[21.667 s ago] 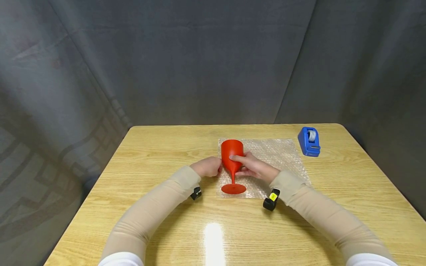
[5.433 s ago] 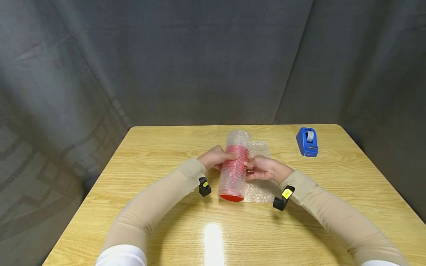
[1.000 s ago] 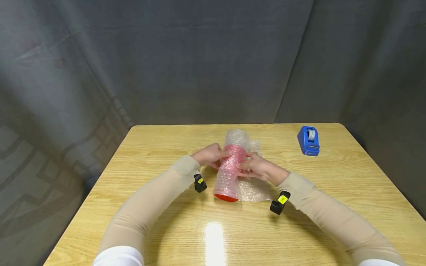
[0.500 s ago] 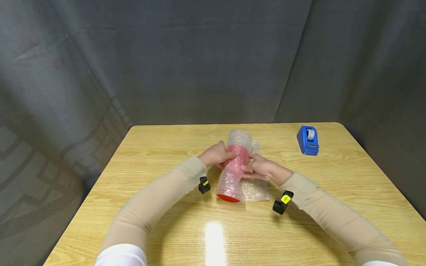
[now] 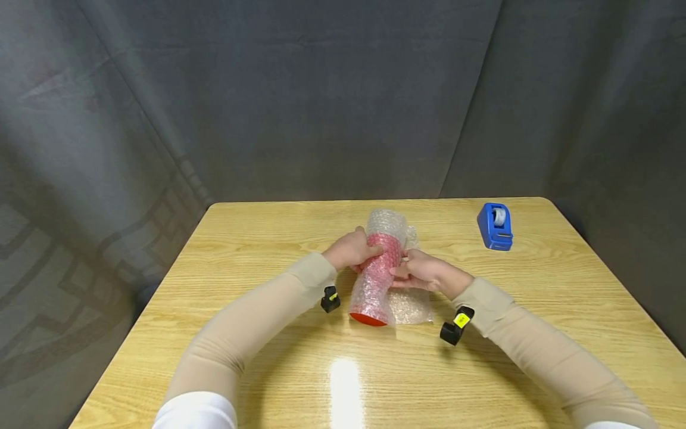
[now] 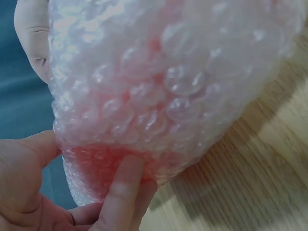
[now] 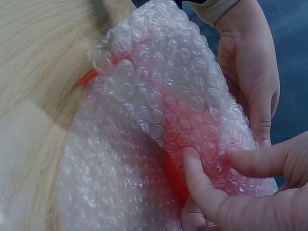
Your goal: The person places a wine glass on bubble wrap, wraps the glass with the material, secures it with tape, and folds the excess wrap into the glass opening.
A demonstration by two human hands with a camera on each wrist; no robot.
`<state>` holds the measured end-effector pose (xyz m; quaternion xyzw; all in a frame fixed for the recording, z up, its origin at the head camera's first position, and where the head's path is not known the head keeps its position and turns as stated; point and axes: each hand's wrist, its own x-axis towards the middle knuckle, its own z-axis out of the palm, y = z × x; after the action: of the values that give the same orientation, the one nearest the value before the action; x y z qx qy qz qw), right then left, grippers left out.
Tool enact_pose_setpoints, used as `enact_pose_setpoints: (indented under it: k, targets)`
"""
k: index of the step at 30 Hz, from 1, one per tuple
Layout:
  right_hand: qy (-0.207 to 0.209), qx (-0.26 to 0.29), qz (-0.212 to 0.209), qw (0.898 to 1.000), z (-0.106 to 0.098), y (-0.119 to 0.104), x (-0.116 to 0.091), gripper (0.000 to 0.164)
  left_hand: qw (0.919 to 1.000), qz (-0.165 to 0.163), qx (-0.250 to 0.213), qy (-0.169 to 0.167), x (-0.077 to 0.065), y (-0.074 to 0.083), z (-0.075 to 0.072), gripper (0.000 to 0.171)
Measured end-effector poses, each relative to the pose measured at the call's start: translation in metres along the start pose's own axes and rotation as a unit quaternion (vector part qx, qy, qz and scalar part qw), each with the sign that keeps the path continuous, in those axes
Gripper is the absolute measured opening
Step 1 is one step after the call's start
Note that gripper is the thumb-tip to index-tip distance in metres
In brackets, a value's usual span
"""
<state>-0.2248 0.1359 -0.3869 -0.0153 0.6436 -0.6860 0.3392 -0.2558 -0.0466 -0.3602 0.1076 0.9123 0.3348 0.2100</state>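
A red plastic goblet lies inside a roll of clear bubble wrap point(image 5: 387, 222), its round red base point(image 5: 368, 320) peeking out at the near end. From the left, my left hand point(image 5: 351, 249) grips the wrapped cup, thumb on top and fingers round its side. My right hand point(image 5: 423, 270) holds the wrap on the right, with thumb and index finger on the layer over the cup. In the right wrist view, bare red goblet point(image 7: 175, 178) shows in the gap under that layer. A loose flap point(image 5: 411, 305) of the wrap spreads to the right beneath my right hand.
A blue tape dispenser point(image 5: 495, 227) with a roll of clear tape stands at the back right of the wooden table point(image 5: 268, 369). Behind the table's far edge hangs a grey curtain point(image 5: 321, 107).
The goblet lay bare on flat bubble wrap in the oldest frame and is now rolled in it. Over the last second, the wrap has narrowed round the stem and both hands have shifted slightly right.
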Motion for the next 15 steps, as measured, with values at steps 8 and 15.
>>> enact_pose_setpoints:
  k: [8, 15]
  targets:
    - [-0.017, 0.008, -0.001, 1.0, -0.0006, -0.0014, 0.0015, 0.044, 0.9998, -0.004, -0.001, -0.017, 0.0015, -0.0014, -0.0028, 0.078]
    - [-0.006, -0.011, -0.008, 1.0, 0.003, -0.0007, 0.0007, 0.05, 0.9997, -0.013, -0.004, -0.02, 0.0029, -0.0005, -0.0037, 0.079]
